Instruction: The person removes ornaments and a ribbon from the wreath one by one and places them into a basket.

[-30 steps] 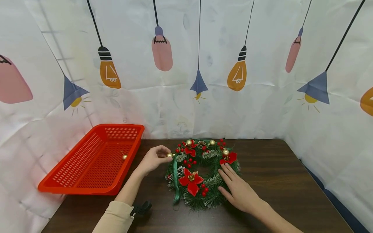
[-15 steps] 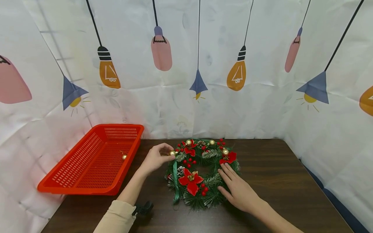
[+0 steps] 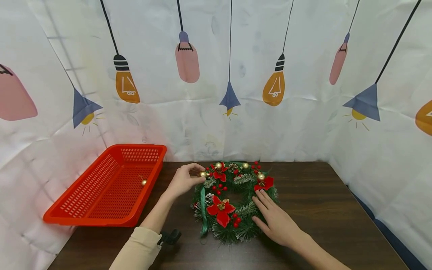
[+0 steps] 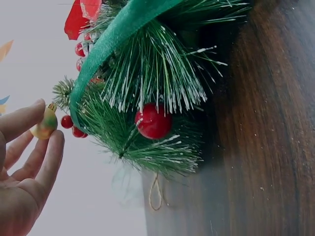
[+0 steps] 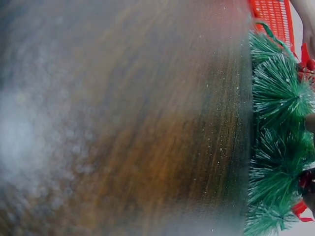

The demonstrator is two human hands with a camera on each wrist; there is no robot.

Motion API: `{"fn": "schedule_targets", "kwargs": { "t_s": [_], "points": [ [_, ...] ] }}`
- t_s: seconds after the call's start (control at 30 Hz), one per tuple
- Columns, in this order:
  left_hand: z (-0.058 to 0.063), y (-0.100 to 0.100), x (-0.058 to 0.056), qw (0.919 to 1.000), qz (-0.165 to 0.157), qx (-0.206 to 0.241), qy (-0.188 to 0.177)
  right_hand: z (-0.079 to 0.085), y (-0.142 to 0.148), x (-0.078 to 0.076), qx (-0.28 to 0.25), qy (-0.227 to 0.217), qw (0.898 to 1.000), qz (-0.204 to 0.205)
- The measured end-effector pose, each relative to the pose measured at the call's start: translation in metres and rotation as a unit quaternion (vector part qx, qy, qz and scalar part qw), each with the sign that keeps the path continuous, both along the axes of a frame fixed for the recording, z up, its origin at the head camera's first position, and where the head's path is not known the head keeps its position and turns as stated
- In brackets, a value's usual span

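Observation:
A green Christmas wreath with red poinsettias, berries, pine cones and several gold baubles lies on the table. My left hand pinches a small gold bauble between thumb and fingers at the wreath's upper left. In the left wrist view the bauble's cap points toward the greenery, beside some red berries. My right hand rests on the wreath's right side with fingers extended, the fingertips just below a red poinsettia. A green ribbon hangs down the wreath's left side.
A red plastic basket stands on the left of the dark wooden table, with one gold bauble inside. Behind the table hangs a white curtain printed with lamps. A thin cord loop sticks out from the wreath's edge.
My left hand has moved a little right and away from me, bringing the gold bauble up to the wreath's upper left. The right hand has stayed in place.

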State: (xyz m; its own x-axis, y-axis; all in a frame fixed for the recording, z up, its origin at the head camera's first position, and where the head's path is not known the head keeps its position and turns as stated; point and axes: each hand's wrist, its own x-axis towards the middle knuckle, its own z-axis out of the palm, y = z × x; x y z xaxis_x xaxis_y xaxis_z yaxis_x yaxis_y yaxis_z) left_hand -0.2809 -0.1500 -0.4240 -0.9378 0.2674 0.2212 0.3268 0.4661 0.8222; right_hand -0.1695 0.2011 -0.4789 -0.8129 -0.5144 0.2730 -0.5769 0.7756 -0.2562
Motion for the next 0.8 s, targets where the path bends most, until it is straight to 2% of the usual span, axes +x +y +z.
{"fn": "schedule_targets", "kwargs": {
  "t_s": [0.43, 0.6, 0.8],
  "points": [
    [0.003, 0.017, -0.006, 0.9997, -0.019, 0.014, 0.004, -0.001, 0.000, 0.000, -0.001, -0.005, 1.000, -0.002],
    [0.005, 0.024, -0.012, 0.9999, -0.015, 0.003, -0.005, -0.001, 0.000, 0.000, -0.002, -0.003, 1.000, -0.004],
    [0.011, 0.030, -0.019, 0.9999, -0.017, -0.001, 0.001, -0.001, 0.000, 0.001, -0.003, 0.001, 1.000, -0.005]
  ]
}}
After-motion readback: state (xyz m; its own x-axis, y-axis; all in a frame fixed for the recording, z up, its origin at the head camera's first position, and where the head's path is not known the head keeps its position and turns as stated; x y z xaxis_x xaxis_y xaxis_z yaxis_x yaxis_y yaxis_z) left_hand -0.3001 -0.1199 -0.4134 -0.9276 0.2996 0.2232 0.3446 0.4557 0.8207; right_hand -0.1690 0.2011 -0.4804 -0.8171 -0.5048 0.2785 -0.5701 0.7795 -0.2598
